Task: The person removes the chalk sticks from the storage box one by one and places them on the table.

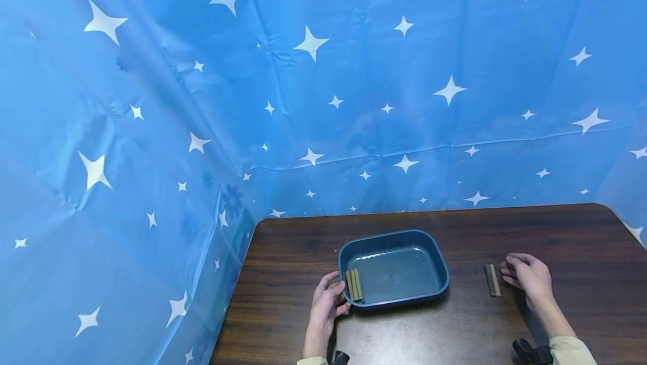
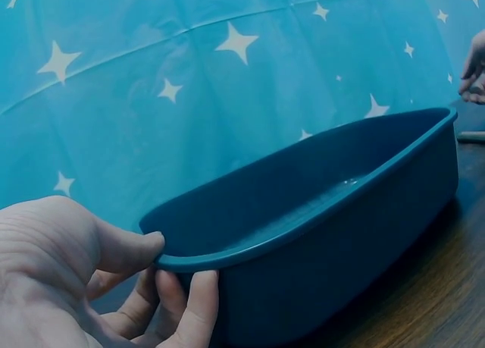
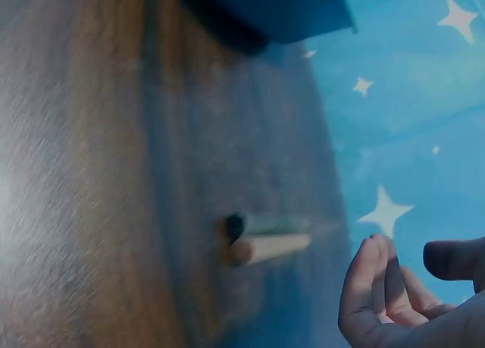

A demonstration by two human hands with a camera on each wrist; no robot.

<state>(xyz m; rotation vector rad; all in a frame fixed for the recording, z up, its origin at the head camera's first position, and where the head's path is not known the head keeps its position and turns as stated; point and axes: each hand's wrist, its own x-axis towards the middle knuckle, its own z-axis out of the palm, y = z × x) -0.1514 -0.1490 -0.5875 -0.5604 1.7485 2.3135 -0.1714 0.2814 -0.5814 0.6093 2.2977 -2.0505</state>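
Note:
A blue rectangular tub (image 1: 394, 299) stands on the table, its rim gripped at the left end by my left hand (image 1: 326, 304). In the left wrist view, the thumb (image 2: 136, 249) lies over the tub's rim (image 2: 250, 251) and the fingers press its outer wall from below. Several short olive and brown sticks (image 1: 355, 285) lie side by side inside, at the tub's left end. My right hand (image 1: 531, 278) hovers beside two more sticks (image 1: 492, 281), one dark and one brown. Its fingers are loosely bent, apart from the thumb, with nothing between them in the right wrist view.
The dark wood table (image 1: 293, 247) has rounded far corners. Behind it and along its left side hangs a blue curtain (image 1: 354, 73) with white stars. Both sticks outside the tub lie to its right, with bare tabletop between.

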